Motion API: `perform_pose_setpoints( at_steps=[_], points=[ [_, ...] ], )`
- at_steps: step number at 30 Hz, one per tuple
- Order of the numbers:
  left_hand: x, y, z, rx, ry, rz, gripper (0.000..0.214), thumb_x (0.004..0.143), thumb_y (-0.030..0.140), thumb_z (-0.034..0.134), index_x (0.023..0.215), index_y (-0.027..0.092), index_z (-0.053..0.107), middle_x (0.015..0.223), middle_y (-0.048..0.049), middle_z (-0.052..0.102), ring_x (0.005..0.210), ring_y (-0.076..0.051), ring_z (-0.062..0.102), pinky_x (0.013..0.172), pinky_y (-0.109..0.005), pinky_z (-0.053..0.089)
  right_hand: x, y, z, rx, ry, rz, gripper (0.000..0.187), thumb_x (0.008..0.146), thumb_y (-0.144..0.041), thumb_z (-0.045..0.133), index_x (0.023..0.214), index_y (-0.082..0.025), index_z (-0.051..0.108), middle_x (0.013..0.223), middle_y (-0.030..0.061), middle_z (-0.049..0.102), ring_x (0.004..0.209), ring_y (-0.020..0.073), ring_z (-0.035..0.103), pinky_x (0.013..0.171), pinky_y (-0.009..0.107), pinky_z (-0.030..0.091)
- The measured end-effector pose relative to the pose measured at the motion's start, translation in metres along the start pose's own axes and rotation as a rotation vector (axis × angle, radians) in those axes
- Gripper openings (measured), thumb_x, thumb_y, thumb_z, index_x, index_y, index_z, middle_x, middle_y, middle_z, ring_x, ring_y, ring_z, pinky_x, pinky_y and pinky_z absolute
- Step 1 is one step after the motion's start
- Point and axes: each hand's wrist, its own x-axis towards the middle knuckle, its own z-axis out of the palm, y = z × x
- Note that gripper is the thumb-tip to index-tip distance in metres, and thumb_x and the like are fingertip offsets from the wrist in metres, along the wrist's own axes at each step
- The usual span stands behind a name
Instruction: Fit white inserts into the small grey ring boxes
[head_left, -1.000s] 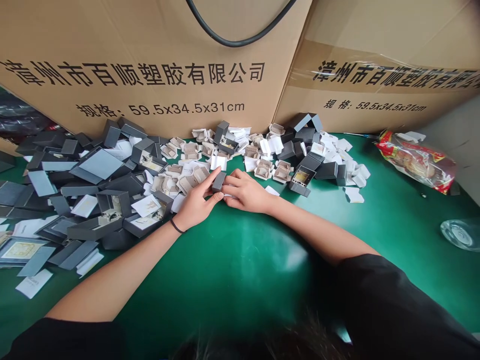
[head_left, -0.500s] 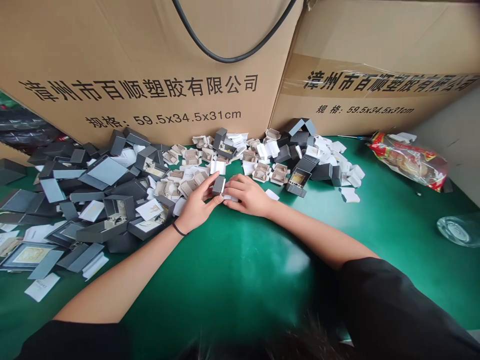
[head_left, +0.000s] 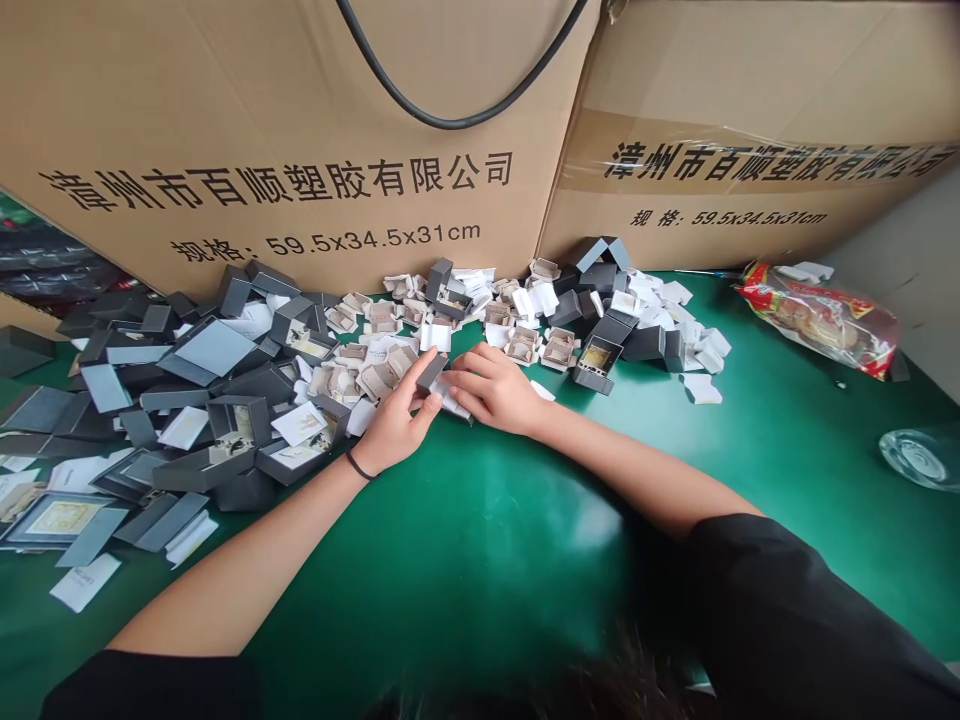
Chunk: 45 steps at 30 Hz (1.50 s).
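Observation:
A small dark grey box (head_left: 432,373) with a white inside is between my hands, just above the green table. My left hand (head_left: 397,422) grips its left side, thumb in front and fingers behind. On the other side my right hand (head_left: 499,392) has its curled fingers on the box's white part (head_left: 453,401). Those fingertips partly cover the box, so what is inside it cannot be made out. Right behind my hands lie small white card inserts (head_left: 385,376) and a folded white paper (head_left: 436,338).
Many dark boxes (head_left: 206,348), some open, are heaped on the left of the green table (head_left: 510,560). A smaller pile of boxes (head_left: 596,355) and white papers (head_left: 667,295) lies behind right. Large cartons (head_left: 300,90) stand at the back. A food packet (head_left: 821,318) and a glass dish (head_left: 919,458) are at right.
The small box has tilted between my hands, and more of its white part now shows toward me. My right hand has shifted slightly on it.

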Motion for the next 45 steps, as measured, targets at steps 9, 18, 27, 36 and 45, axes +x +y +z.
perform_pose_setpoints(
  at_steps=[9, 18, 27, 36, 45],
  points=[
    [0.004, 0.007, 0.0, 0.114, 0.41, 0.043, 0.041, 0.09, 0.038, 0.045, 0.125, 0.017, 0.044, 0.123, -0.0115, 0.06, 0.113, -0.02, 0.057, 0.104, -0.038, 0.041, 0.006, -0.005, -0.011, 0.286, 0.19, 0.127, 0.029, 0.093, -0.033, 0.04, 0.098, -0.018, 0.065, 0.093, 0.0079, 0.065, 0.087, 0.0187, 0.053, 0.082, 0.037, 0.043],
    [-0.001, 0.015, 0.004, -0.371, 0.098, -0.056, 0.043, 0.084, 0.041, 0.056, 0.119, 0.016, 0.06, 0.125, -0.0135, 0.06, 0.11, -0.028, 0.059, 0.088, -0.037, 0.05, 0.02, 0.03, -0.026, 1.654, 0.812, 1.252, 0.014, 0.084, -0.022, 0.042, 0.075, -0.018, 0.052, 0.054, -0.0052, 0.047, 0.046, 0.0061, 0.044, 0.049, 0.019, 0.042],
    [-0.002, 0.02, 0.004, -0.723, -0.083, -0.295, 0.034, 0.079, 0.034, 0.063, 0.106, 0.015, 0.066, 0.127, -0.0145, 0.058, 0.1, -0.026, 0.062, 0.07, -0.03, 0.052, 0.063, 0.024, -0.016, 1.334, 0.666, 0.922, 0.026, 0.089, -0.035, 0.044, 0.07, -0.018, 0.051, 0.053, -0.006, 0.048, 0.046, 0.005, 0.042, 0.049, 0.017, 0.038],
    [0.002, 0.015, 0.006, -0.819, 0.178, -0.3, 0.044, 0.08, 0.036, 0.062, 0.121, 0.023, 0.055, 0.127, -0.0085, 0.057, 0.103, -0.021, 0.061, 0.071, -0.031, 0.056, -0.009, 0.005, -0.071, 0.646, -0.906, 0.362, 0.028, 0.091, -0.037, 0.043, 0.091, -0.016, 0.062, 0.08, 0.0039, 0.065, 0.059, 0.009, 0.058, 0.054, 0.021, 0.045],
    [-0.001, 0.007, 0.008, -0.491, 0.214, -0.145, 0.049, 0.084, 0.04, 0.056, 0.13, 0.025, 0.049, 0.137, -0.0099, 0.05, 0.12, -0.027, 0.052, 0.085, -0.039, 0.055, 0.008, -0.005, -0.03, 0.505, -0.135, 0.667, 0.032, 0.091, -0.043, 0.041, 0.105, -0.019, 0.055, 0.084, 0.0017, 0.062, 0.065, 0.0111, 0.055, 0.06, 0.025, 0.046]
  ],
)
